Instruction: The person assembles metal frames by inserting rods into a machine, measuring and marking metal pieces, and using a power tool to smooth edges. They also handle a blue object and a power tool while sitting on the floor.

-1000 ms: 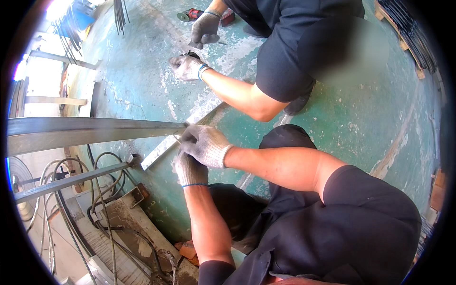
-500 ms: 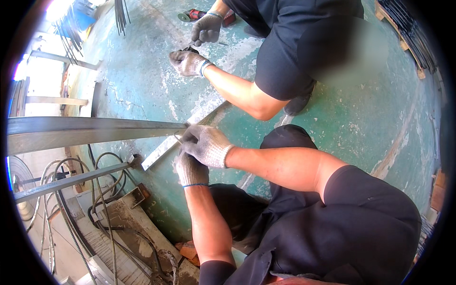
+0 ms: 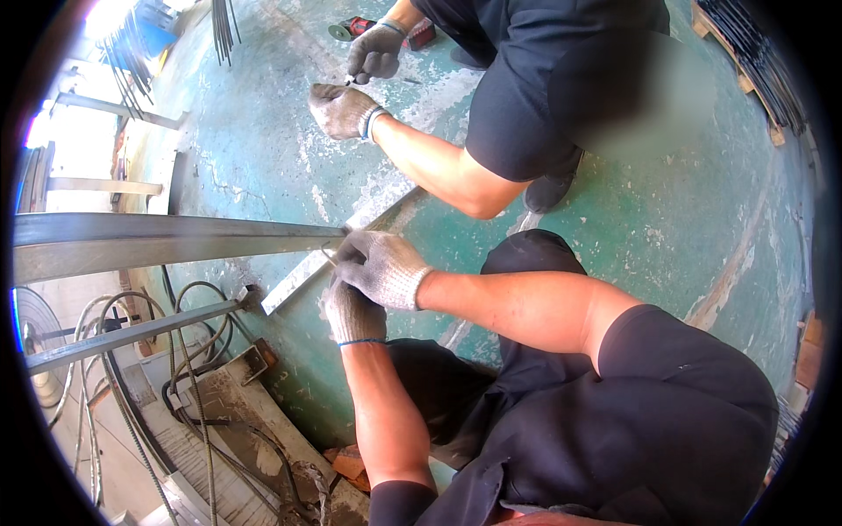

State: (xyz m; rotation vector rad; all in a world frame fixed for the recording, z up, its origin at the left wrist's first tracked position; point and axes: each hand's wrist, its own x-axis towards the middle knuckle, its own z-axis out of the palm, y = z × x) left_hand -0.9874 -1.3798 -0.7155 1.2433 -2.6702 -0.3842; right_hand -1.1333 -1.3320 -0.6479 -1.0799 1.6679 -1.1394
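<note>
My left hand (image 3: 356, 314) and my right hand (image 3: 386, 267), both in grey-white knit gloves, are pressed together, fingers curled. A thin curved piece (image 3: 329, 256), perhaps wire, shows at the fingertips. What else they hold is hidden. Beside the right fingers ends a long square metal tube (image 3: 184, 238) coming in from the left. Below that end a flat, pale metal bar (image 3: 303, 279) lies aslant on the floor. Across from me a co-worker's gloved hands (image 3: 340, 110) (image 3: 375, 54) are close together around something small.
Coiled cables (image 3: 189, 351) and a dirty metal base (image 3: 254, 399) lie at the lower left, under a thinner metal tube (image 3: 140, 333). An angle grinder (image 3: 353, 28) rests on the floor behind the co-worker's hands. A pallet of dark rods (image 3: 759, 66) is at the far right.
My hands have stayed in place. The co-worker's hands have shifted slightly left, and the small dark thing between them shows less.
</note>
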